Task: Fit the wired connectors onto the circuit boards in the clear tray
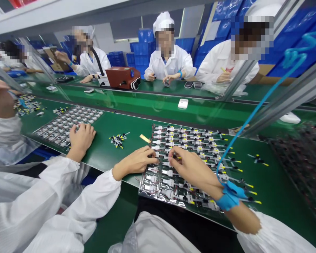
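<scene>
A clear plastic tray [142, 192] lies in front of me, filled with rows of small white parts with thin wires and black-and-yellow ends. My left hand [137, 161] rests at the tray's left side, its fingers bent down onto a white part; whether they grip it is hidden. Over the middle of the tray, my right hand [191, 168] has thumb and forefinger pinched together at a small part with a dark end, mostly covered by the fingers. A blue wrist strap [230, 196] with a coiled cord is around my right wrist.
Left of my tray lies a small pile of black-and-yellow pieces [118, 140], with a yellowish strip [144, 138] nearby. A co-worker's hand [82, 137] is at another filled tray [52, 138]. Stacked trays [302, 168] stand right. A white case [183, 103] lies on the green belt beyond.
</scene>
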Available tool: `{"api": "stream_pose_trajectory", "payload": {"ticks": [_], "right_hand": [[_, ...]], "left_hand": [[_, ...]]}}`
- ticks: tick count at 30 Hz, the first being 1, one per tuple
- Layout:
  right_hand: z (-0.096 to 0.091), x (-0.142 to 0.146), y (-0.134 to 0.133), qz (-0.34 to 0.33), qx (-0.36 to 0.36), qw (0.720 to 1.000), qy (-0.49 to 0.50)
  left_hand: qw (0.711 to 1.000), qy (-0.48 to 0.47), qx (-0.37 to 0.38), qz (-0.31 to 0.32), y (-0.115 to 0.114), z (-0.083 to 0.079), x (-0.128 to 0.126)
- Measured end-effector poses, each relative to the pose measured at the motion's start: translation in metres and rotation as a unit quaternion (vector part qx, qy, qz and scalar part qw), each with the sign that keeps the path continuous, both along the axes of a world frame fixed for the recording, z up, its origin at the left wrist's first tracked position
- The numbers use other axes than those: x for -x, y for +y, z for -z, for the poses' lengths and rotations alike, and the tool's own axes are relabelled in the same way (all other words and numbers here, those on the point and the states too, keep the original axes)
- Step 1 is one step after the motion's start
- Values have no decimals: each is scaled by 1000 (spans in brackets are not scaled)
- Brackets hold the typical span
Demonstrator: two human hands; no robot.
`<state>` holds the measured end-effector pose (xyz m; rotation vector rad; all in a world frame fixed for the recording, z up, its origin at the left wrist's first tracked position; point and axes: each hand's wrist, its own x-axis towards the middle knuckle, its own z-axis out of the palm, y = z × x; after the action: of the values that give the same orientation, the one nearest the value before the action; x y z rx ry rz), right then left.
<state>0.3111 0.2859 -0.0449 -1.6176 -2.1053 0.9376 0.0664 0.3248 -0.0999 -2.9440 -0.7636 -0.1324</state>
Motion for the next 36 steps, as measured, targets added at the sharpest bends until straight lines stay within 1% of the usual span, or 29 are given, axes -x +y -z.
{"api": "stream_pose_trajectory", "payload": {"ticks": [5,10,14,22,28,31,36], "right_hand": [[2,2,4,-3,2,1000,5],[10,1,7,-14,-10,1000,-13],[13,3,10,-25,-24,999,-25],[13,5,12,-34,-30,998,-35],[17,7,14,-42,-49,998,-19],[21,10,15,-45,-54,998,-7],[29,17,16,-46,-49,998,4]], "left_hand": [[1000,-22,1,9,0,3,4],[1000,9,1,4,-1,-1,3],[999,33,-5,0,-1,-2,-1],[1000,24,-5,-1,2,2,-1],[999,-25,19,-11,2,6,3],[997,-73,38,-11,0,7,4],[983,-163,80,-17,-5,4,3]]}}
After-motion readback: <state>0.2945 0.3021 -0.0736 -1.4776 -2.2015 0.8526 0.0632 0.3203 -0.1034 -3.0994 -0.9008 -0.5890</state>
